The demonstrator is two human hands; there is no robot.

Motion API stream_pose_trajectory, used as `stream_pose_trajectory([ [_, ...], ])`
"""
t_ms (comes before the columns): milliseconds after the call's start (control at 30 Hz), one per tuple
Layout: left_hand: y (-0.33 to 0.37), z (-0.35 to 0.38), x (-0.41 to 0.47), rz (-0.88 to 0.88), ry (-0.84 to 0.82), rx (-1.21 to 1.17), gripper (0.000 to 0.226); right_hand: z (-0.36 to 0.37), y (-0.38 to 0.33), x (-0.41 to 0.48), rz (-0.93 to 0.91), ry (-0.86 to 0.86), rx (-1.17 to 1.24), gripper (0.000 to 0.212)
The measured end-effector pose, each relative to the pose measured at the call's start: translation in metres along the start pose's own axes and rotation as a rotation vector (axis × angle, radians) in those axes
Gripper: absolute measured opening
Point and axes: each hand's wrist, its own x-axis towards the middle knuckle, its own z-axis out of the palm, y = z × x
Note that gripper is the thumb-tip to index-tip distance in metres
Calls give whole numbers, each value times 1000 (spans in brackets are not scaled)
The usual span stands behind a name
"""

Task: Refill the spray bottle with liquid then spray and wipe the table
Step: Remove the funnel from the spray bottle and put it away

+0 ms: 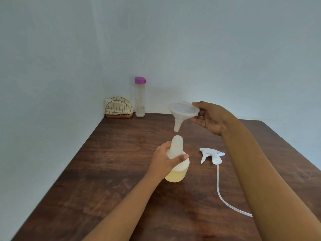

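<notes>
Head view | left hand [165,158] wrapped around spray bottle [176,164] shoulder, upright on counter [104,171] | right hand [211,117] pinching funnel [182,112] rim | spout directly above open neck, apart, axes nearly aligned | next: lower straight down.

Funnel [182,111] above spray bottle [176,162]; trigger head [211,155] right.

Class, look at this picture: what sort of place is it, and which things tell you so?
Probably a home dining or kitchen corner: a wooden table against plain walls, a wire napkin holder and a purple-capped bottle at the back.
</notes>
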Motion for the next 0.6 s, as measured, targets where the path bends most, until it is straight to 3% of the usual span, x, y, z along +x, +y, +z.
stream_pose_trajectory([
  [67,-3,-7,1,-3,-56,-60,76,1,-2,10,-13,8,-1,6],
  [167,-9,-25,0,49,-111,-214,73,5,-4,31,-32,40,-67,7],
  [267,-21,-48,11,32,39,-232,80,17,-1,60,-30,80,-384,11],
  [367,-48,-79,45,-133,223,147,51,36,11,99,-24,116,-752,7],
  [433,-70,-100,66,-218,239,452,38,49,22,122,-88,101,-1109,14],
  [533,-96,-113,82,-203,205,698,38,72,42,138,-149,-36,-1654,18],
  [600,-103,-110,83,-134,211,782,40,83,58,144,-94,-155,-1904,16],
])
